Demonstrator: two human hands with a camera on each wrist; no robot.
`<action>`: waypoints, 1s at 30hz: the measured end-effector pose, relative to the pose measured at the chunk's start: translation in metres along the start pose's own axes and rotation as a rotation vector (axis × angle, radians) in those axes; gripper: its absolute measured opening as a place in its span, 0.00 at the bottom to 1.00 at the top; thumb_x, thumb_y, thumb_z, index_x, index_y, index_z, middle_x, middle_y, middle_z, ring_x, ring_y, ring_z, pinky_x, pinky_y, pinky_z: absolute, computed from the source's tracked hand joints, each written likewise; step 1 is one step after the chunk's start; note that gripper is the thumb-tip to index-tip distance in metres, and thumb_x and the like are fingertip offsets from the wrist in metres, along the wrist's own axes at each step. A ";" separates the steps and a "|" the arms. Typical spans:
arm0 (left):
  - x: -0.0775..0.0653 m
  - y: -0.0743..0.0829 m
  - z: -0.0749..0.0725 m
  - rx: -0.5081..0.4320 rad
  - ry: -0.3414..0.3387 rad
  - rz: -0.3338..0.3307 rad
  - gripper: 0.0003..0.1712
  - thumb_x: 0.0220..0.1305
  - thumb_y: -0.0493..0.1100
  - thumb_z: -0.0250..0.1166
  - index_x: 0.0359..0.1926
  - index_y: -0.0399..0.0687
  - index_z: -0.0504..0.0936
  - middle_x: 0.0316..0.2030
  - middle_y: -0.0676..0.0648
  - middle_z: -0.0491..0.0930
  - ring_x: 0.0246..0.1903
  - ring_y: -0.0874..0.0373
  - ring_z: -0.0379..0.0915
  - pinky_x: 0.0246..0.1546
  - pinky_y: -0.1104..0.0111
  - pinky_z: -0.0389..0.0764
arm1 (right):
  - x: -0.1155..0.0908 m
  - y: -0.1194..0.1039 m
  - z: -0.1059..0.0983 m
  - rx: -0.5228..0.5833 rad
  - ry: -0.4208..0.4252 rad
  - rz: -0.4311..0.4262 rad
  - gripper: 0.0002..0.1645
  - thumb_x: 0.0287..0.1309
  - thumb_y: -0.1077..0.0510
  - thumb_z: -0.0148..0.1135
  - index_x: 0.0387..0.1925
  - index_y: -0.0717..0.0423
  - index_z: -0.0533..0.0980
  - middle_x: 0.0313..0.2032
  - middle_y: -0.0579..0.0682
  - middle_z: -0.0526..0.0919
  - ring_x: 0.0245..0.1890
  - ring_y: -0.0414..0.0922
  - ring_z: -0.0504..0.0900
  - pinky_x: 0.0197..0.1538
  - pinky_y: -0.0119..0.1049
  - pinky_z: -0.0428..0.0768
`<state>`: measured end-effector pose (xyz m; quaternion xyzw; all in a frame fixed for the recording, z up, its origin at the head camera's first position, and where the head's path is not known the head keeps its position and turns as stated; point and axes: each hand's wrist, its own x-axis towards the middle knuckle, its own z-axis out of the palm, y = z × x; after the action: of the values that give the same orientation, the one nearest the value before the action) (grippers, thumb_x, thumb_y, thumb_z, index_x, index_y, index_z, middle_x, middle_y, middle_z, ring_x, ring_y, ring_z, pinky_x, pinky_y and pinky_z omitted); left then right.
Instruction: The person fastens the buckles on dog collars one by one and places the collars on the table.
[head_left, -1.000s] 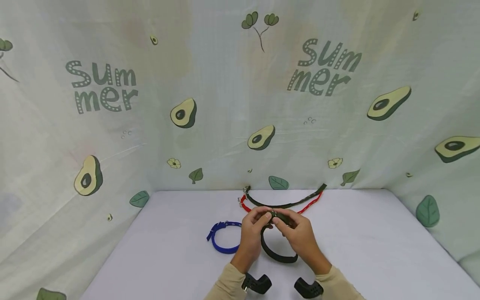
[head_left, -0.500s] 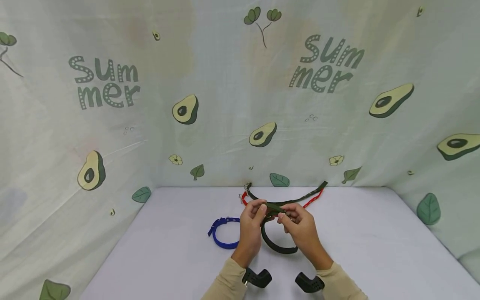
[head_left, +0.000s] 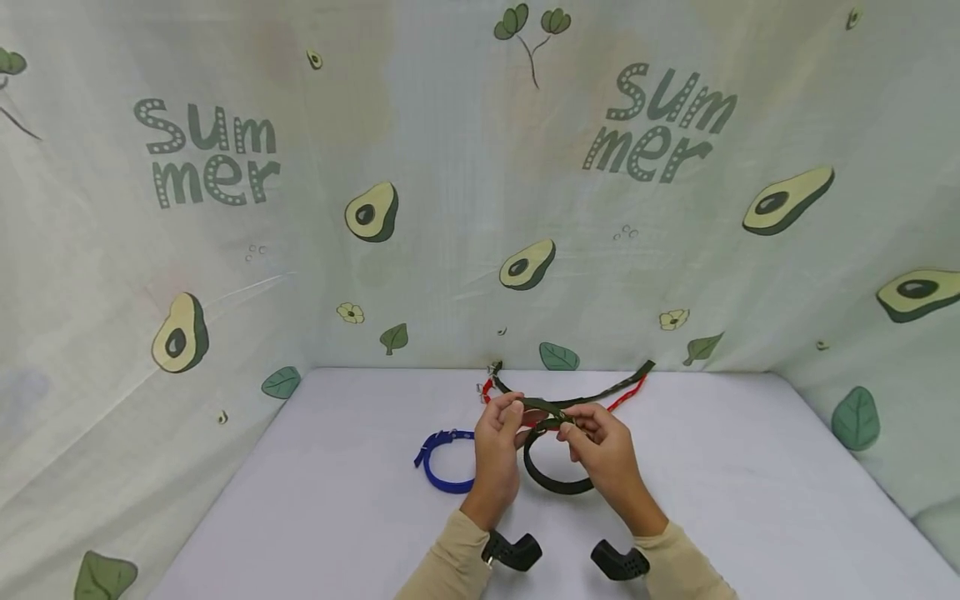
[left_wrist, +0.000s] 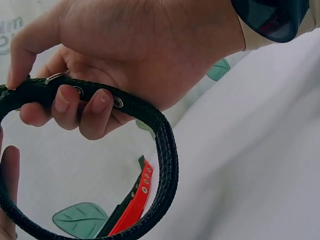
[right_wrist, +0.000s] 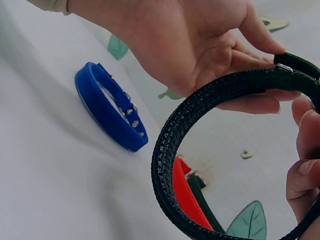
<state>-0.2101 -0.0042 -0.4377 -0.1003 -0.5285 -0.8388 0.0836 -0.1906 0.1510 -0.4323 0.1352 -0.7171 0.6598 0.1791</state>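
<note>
A dark green dog collar [head_left: 558, 485] hangs in a loop between my two hands above the table. My left hand [head_left: 497, 446] pinches the strap's end at the upper left of the loop. With thumb and fingers my right hand [head_left: 609, 446] grips the strap at the other side. In the left wrist view, metal eyelets [left_wrist: 117, 102] and a metal ring [left_wrist: 56, 78] show along the collar [left_wrist: 167, 150] by the right fingers. In the right wrist view, the strap's free tip [right_wrist: 295, 62] lies under the left fingertips. The buckle is mostly hidden.
A blue collar [head_left: 450, 486], closed in a ring, lies on the white table [head_left: 315, 500] left of my left hand. Behind my hands, a red collar [head_left: 627, 396] and another dark green collar [head_left: 600, 394] lie stretched out. A printed cloth [head_left: 442, 125] hangs behind.
My hands, close together a second ago, have drawn slightly apart, and the strap's end now stretches between them. The head view has tilted down a little.
</note>
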 end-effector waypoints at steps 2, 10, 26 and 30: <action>0.000 0.000 0.000 -0.007 -0.009 -0.004 0.23 0.76 0.46 0.57 0.58 0.28 0.70 0.47 0.39 0.84 0.47 0.46 0.82 0.48 0.61 0.82 | 0.000 0.000 0.000 0.008 0.008 0.013 0.08 0.64 0.68 0.64 0.44 0.66 0.77 0.29 0.58 0.84 0.19 0.42 0.75 0.22 0.33 0.75; -0.002 -0.003 0.002 -0.041 -0.064 -0.018 0.22 0.74 0.42 0.60 0.59 0.31 0.68 0.49 0.38 0.81 0.49 0.44 0.80 0.47 0.62 0.82 | 0.001 -0.001 0.001 0.052 0.022 0.102 0.05 0.66 0.69 0.57 0.42 0.69 0.75 0.27 0.58 0.82 0.19 0.40 0.73 0.20 0.30 0.71; -0.008 -0.006 0.007 0.311 -0.191 0.102 0.11 0.68 0.42 0.67 0.50 0.47 0.86 0.43 0.49 0.82 0.41 0.55 0.82 0.40 0.65 0.84 | 0.006 -0.002 0.002 0.164 0.049 0.213 0.09 0.71 0.65 0.53 0.43 0.71 0.74 0.25 0.53 0.81 0.18 0.40 0.71 0.20 0.29 0.68; -0.010 -0.008 0.007 0.334 -0.179 0.133 0.12 0.69 0.40 0.66 0.51 0.46 0.87 0.43 0.48 0.81 0.41 0.56 0.81 0.38 0.64 0.85 | 0.005 -0.002 0.004 0.191 0.062 0.244 0.10 0.72 0.65 0.52 0.43 0.72 0.73 0.25 0.53 0.82 0.18 0.40 0.71 0.20 0.28 0.68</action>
<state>-0.2023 0.0061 -0.4446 -0.1938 -0.6578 -0.7199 0.1068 -0.1948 0.1475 -0.4280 0.0432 -0.6564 0.7457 0.1058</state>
